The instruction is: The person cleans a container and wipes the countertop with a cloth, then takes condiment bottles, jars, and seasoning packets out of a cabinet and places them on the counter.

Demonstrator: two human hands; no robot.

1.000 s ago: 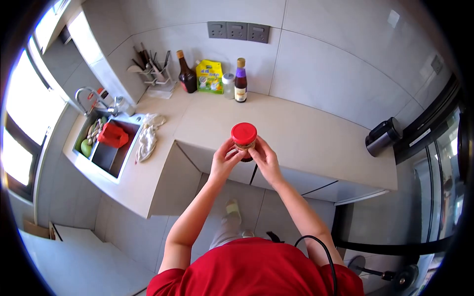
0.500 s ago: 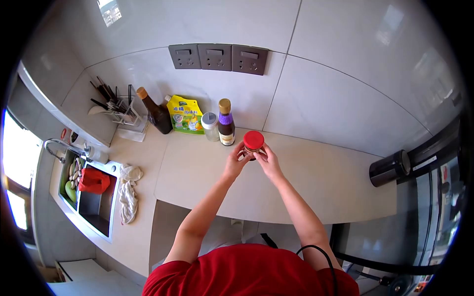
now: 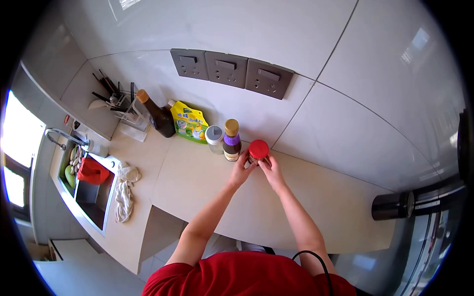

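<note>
A jar with a red lid (image 3: pixel 258 149) stands upright near the back of the counter, right of the other seasonings. My left hand (image 3: pixel 242 168) wraps its left side and my right hand (image 3: pixel 271 170) its right side, fingers curled around the jar body. Most of the jar below the lid is hidden by my fingers. Just left of it is a dark sauce bottle with a gold cap and purple neck (image 3: pixel 232 141). Beside that stand a clear jar with a grey-white lid (image 3: pixel 215 139), a yellow seasoning pouch (image 3: pixel 189 123) and a brown-capped dark bottle (image 3: pixel 159 117).
A utensil rack (image 3: pixel 132 118) holds chopsticks and a spoon in the back left corner. At left, the sink (image 3: pixel 112 170) holds a red bag (image 3: pixel 93 171) and vegetables, with a white cloth (image 3: pixel 124 197) alongside. A black cylinder (image 3: pixel 392 205) sits at the counter's right end.
The view has tilted and shifted. The red-lidded jar, still between both hands, now sits closer to the back wall and to the purple-necked bottle.
</note>
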